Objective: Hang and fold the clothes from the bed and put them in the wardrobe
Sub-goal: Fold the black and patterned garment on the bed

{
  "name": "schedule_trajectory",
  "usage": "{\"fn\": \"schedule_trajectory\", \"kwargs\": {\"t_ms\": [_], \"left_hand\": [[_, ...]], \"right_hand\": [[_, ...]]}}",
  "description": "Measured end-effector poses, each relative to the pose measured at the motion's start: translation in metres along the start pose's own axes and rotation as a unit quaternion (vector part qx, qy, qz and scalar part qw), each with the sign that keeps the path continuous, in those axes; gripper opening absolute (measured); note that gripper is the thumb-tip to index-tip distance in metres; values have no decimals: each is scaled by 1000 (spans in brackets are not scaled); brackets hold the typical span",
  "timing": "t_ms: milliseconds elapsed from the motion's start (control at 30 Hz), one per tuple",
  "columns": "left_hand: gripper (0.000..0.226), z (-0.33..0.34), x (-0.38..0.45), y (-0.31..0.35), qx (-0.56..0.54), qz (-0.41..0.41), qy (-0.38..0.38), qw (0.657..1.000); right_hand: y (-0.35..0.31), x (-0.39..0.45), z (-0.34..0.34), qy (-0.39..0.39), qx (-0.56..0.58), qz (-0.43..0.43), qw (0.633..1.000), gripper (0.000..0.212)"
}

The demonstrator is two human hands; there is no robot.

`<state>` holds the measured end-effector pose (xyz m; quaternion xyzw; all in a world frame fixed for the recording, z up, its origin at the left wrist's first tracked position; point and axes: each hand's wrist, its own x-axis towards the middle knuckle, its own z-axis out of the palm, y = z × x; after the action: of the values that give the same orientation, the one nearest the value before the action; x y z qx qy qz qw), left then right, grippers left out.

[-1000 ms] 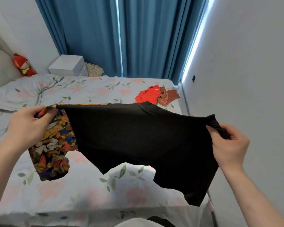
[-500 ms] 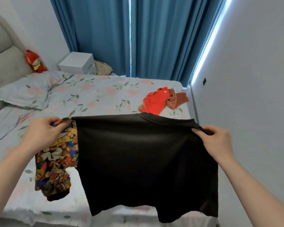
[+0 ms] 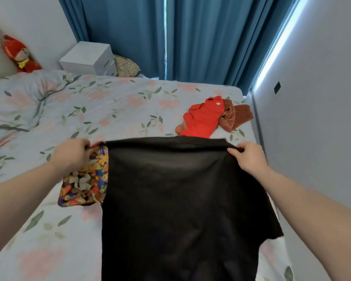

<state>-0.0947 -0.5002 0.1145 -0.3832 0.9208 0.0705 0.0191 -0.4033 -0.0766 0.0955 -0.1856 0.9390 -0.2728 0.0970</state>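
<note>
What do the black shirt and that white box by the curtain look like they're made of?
The black shirt looks like soft matte knit, probably cotton: it hangs limp from both hands and shows no shine. The white box looks rigid, with flat faces, sharp edges and a smooth finish; painted wood or laminate, hard to tell which.

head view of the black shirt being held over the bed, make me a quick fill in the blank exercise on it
1. Both hands hold up a plain ____ shirt by its top edge.
2. The left hand also grips a sleeve of cartoon-patterned, multicoloured fabric, on the ____ side of the shirt.
3. On the floral bedsheet beyond lies a crumpled ____ garment beside a rust-brown one.

Missing words: black; left; red
</note>
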Motion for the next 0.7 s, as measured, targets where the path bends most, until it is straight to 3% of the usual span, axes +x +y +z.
{"fn": "schedule_trajectory", "kwargs": {"t_ms": [67, 167, 233, 333, 433, 500, 600, 700], "left_hand": [[26, 26, 45, 16, 30, -12, 51, 998], [52, 96, 65, 57, 38, 3, 60, 997], [58, 166, 46, 91, 20, 74, 5, 997], [78, 276, 0, 142, 18, 125, -150, 981], [115, 366, -32, 174, -5, 44, -323, 945], [146, 409, -42, 189, -12, -23, -390, 920], [177, 444, -42, 209, 10, -76, -419, 905], [187, 466, -35, 215, 1, -119, -435, 893]], "right_hand": [[0, 40, 31, 39, 5, -7, 999, 21], [24, 56, 99, 55, 53, 16, 997, 44], [66, 35, 155, 3, 27, 34, 999, 54], [146, -21, 224, -94, -92, 100, 986, 74], [220, -74, 274, -190, -172, 188, 948, 95], [254, -98, 299, -235, -174, 222, 930, 109], [280, -110, 327, -248, -189, 210, 927, 120], [295, -108, 344, -230, -184, 190, 936, 120]]}}
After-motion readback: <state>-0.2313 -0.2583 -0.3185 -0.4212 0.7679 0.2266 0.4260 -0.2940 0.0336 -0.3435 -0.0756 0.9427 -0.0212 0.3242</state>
